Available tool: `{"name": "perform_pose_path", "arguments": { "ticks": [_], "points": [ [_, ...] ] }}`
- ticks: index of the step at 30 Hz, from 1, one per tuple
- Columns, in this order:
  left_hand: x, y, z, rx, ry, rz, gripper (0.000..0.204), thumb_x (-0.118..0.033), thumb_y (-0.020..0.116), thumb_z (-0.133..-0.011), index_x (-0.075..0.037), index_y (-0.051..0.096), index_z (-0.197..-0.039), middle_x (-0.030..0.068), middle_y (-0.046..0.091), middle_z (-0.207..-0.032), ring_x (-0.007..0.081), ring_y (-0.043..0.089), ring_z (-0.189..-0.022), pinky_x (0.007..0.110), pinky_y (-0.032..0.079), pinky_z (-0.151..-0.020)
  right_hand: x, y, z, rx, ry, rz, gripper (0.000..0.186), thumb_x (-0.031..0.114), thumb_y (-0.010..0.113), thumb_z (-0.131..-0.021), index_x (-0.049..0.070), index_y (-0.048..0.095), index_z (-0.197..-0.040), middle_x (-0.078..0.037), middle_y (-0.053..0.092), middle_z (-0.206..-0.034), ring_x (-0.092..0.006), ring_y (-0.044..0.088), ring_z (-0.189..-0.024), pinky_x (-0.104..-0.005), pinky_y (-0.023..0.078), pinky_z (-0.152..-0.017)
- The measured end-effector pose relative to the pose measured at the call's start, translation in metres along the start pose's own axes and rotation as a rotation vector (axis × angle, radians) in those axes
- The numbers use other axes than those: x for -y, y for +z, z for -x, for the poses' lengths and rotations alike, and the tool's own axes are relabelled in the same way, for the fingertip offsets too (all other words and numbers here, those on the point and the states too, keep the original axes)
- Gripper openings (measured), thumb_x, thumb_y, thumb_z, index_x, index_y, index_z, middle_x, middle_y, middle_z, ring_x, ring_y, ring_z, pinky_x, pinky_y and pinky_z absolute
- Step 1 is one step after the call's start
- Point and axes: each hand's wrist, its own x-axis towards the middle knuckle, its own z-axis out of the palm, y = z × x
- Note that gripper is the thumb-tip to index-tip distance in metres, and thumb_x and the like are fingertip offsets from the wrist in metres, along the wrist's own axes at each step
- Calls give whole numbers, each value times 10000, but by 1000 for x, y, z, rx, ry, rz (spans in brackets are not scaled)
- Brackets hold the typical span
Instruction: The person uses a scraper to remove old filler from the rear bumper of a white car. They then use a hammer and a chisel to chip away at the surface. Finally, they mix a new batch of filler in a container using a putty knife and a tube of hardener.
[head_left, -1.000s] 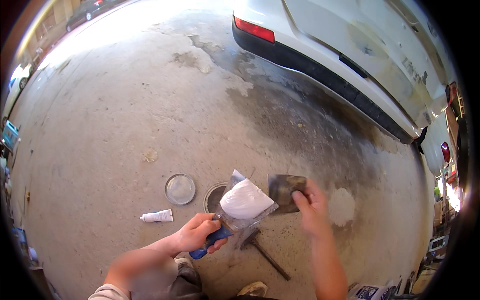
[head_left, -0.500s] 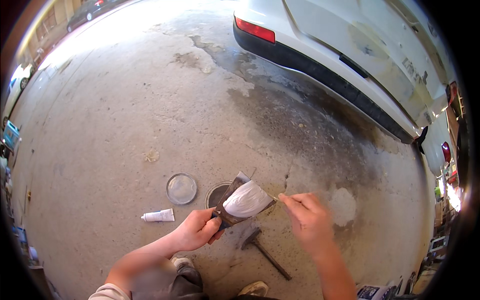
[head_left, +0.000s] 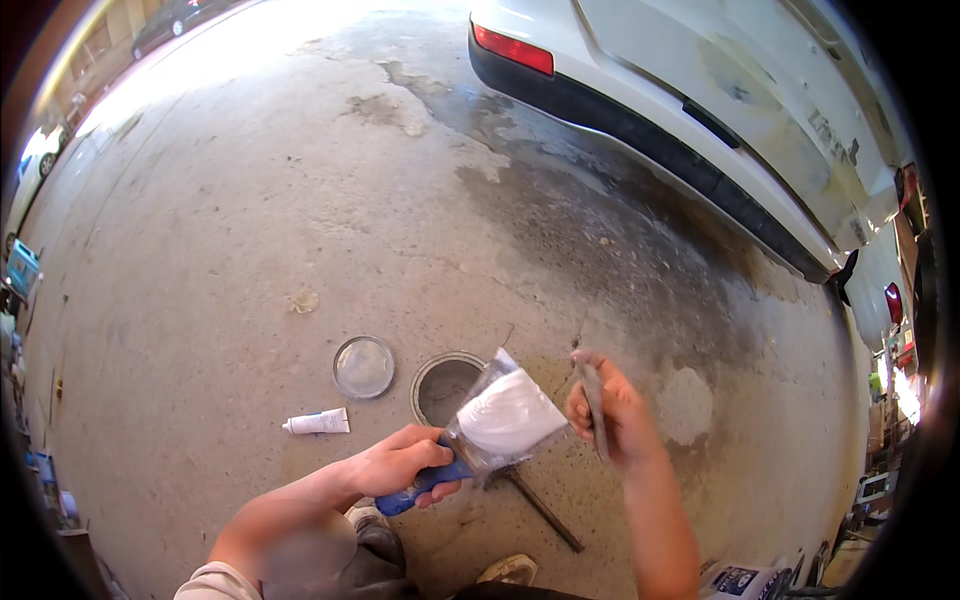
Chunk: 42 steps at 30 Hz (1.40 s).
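My left hand (head_left: 402, 466) is closed round the blue handle of a wide putty knife (head_left: 425, 484). Its blade carries a thick, smooth mound of white putty (head_left: 508, 415). To the right, my right hand (head_left: 622, 418) grips a thin grey scraper blade (head_left: 593, 405), held nearly edge-on and just apart from the putty. Partly behind the putty knife stands an open round can (head_left: 420, 383) with grey material inside. A round lid (head_left: 364, 367) and a white tube (head_left: 318, 421) lie on the floor left of the can.
A hammer (head_left: 545, 512) lies on the concrete floor (head_left: 230, 260) below the putty knife, its head partly hidden. My shoes are at the lower edge. A white car (head_left: 660, 60) with a patchy rear panel stands at the upper right. Assorted items line the right rim.
The putty knife has tilted, bringing its blue handle into view. My right hand has turned and moved slightly up, and the scraper blade now shows its side. The putty looks smoother and spread out.
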Motion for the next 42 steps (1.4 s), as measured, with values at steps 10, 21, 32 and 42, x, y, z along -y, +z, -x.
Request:
{"name": "perform_pose_path", "arguments": {
  "ticks": [10, 21, 32, 42],
  "points": [
    [1, 5, 2, 39, -3, -38, 253, -141, 329, -919, 18, 522, -954, 42, 524, -708, 108, 499, -571, 257, 433, -534, -23, 19, 1, 350, 276, -272, 588, 241, 673, -848, 31, 389, -1317, -31, 568, -817, -85, 480, -556, -218, 411, -473],
    [-3, 11, -1, 25, -87, -116, 221, -103, 365, -890, 24, 542, -933, 37, 546, -735, 105, 506, -599, 253, 429, -537, -32, -10, -26, 153, 77, -422, 264, 220, 435, -958, 13, 519, -1098, -12, 504, -786, -80, 461, -655, -201, 424, -535],
    [-10, 9, 2, -46, 4, -102, 197, -118, 353, -910, 5, 505, -884, 40, 533, -705, 111, 507, -567, 259, 433, -537, -75, 23, -30, -50, 169, -195, 176, 158, 535, -941, 73, 563, -1092, -45, 624, -1050, -116, 595, -962, -259, 492, -821],
    [7, -1, -11, -252, 174, -129, 198, -116, 345, -915, -5, 490, -840, 44, 529, -673, 108, 500, -556, 268, 431, -538, -34, 50, -24, -389, -626, -419, 115, 152, 500, -975, 57, 526, -1033, -45, 588, -1113, -145, 560, -1017, -308, 454, -886]
  ]
}}
